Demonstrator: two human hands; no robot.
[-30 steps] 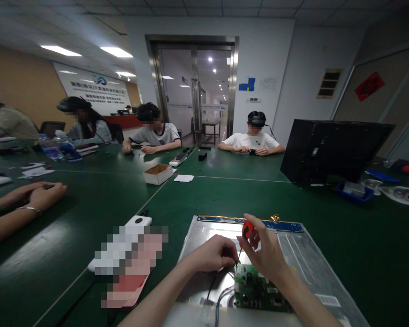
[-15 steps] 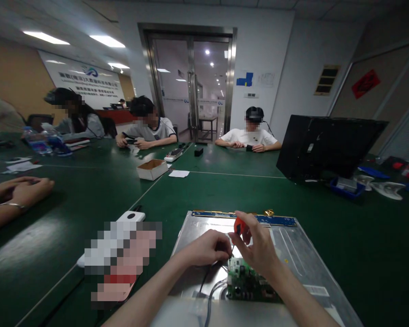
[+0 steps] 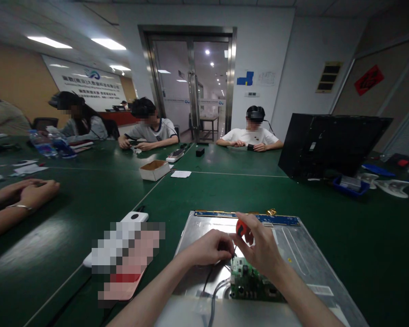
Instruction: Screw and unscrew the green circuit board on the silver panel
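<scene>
My right hand (image 3: 261, 245) holds a screwdriver by its red and black handle (image 3: 241, 228), pinched between thumb and fingers. The thin shaft points down at the upper left corner of a green circuit board (image 3: 241, 279). Close beside that corner, my left hand (image 3: 214, 249) is closed with its fingertips near the shaft's lower end; what it pinches is hidden. The board sits on the metal back of a flat display panel (image 3: 295, 247), and grey cables (image 3: 214, 304) run from near its left side. Part of the board is covered by my right hand.
A white power bank (image 3: 136, 218) and a pink, pixelated object (image 3: 152, 247) lie to the left. A black monitor (image 3: 330, 145) stands at the right behind a blue tray (image 3: 349, 186). A small open box (image 3: 155, 170) is further off. Other people sit around the green table (image 3: 211, 190).
The black mark on the screwdriver handle has turned slightly in my right hand. The whole scene has shifted a little to the right; both hands stay at the board's corner.
</scene>
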